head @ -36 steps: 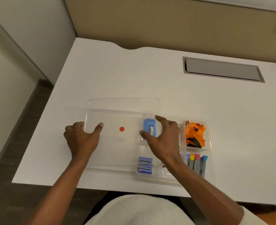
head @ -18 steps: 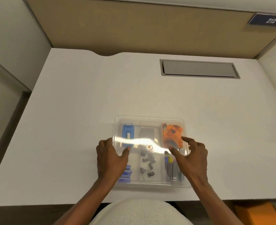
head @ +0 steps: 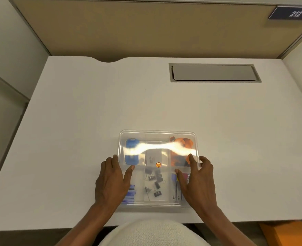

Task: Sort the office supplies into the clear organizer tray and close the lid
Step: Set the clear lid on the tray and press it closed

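The clear organizer tray [head: 155, 206] sits near the desk's front edge with the clear lid [head: 157, 136] lying over it, a red dot sticker [head: 158, 164] at its middle. Through the lid I see a blue item [head: 131, 158] at back left, an orange item [head: 179, 159] at back right, black binder clips [head: 155, 179] in the middle and blue boxes [head: 129, 196] at front left. My left hand [head: 111, 181] grips the lid's left edge, thumb on top. My right hand [head: 198, 181] grips the right edge the same way, covering the pens' compartment.
A grey cable hatch [head: 215, 72] is set into the white desk [head: 75, 121] at back right. A tan partition with a "212" sign [head: 293, 13] stands behind. An orange object [head: 287, 233] lies below the desk at right.
The lid, which lay beside the tray to the left, has been carried over it and now sits square on top. Both hands have shifted to its side edges.
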### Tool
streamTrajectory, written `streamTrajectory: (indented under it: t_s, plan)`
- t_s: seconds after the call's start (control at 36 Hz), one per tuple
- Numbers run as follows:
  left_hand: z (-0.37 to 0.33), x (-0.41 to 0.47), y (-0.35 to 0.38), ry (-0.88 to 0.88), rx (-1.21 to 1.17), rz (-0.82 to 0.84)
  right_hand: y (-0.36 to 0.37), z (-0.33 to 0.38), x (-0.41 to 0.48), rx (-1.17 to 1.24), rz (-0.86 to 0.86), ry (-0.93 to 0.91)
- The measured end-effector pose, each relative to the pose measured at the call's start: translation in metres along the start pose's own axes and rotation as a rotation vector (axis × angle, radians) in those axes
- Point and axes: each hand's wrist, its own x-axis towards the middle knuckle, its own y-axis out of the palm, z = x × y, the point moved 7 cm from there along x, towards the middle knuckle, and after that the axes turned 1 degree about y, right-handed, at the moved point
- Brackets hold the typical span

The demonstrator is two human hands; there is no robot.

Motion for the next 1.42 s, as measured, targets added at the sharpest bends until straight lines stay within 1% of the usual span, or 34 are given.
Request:
streamTrajectory:
  t_s: [0.08,0.17,0.25,0.39,0.53,0.69,0.78,0.86,0.92,0.97,1.14,1.28,1.42]
  plan:
    - [0.002,-0.006,0.003,0.016,0.003,0.005,0.001,-0.003,-0.007,-0.014,0.014,-0.024]
    - [0.004,-0.009,0.006,0.035,0.015,-0.012,0.007,-0.005,-0.014,0.026,0.027,-0.026]
    - [0.007,-0.009,0.011,0.047,0.030,-0.037,0.012,0.000,-0.020,0.023,-0.001,-0.059]
    - [0.012,-0.012,0.023,0.000,-0.052,-0.026,0.014,0.002,-0.021,0.013,-0.018,-0.092]
    - [0.012,-0.014,0.026,-0.021,-0.087,0.000,0.015,0.002,-0.020,0.021,0.012,-0.104]
    - [0.011,-0.013,0.026,-0.005,-0.057,0.009,0.017,0.002,-0.019,-0.002,0.037,-0.112]
    - [0.010,-0.011,0.025,0.058,-0.041,-0.011,0.019,0.002,-0.019,-0.037,0.044,-0.122]
    - [-0.001,-0.008,0.020,0.238,0.013,-0.046,0.019,0.001,-0.017,-0.047,0.048,-0.144]
    - [-0.012,-0.006,0.022,0.364,0.042,-0.006,0.019,0.001,-0.014,-0.046,0.055,-0.151]
    - [-0.018,-0.006,0.025,0.429,0.050,0.043,0.019,0.000,-0.012,-0.046,0.058,-0.150]
    - [-0.019,-0.005,0.030,0.483,0.030,0.105,0.020,-0.001,-0.011,-0.050,0.056,-0.149]
    - [-0.021,-0.003,0.027,0.487,0.031,0.115,0.022,-0.002,-0.012,-0.030,0.048,-0.135]
    - [-0.022,-0.002,0.023,0.480,0.081,0.131,0.025,-0.001,-0.015,-0.033,0.053,-0.118]
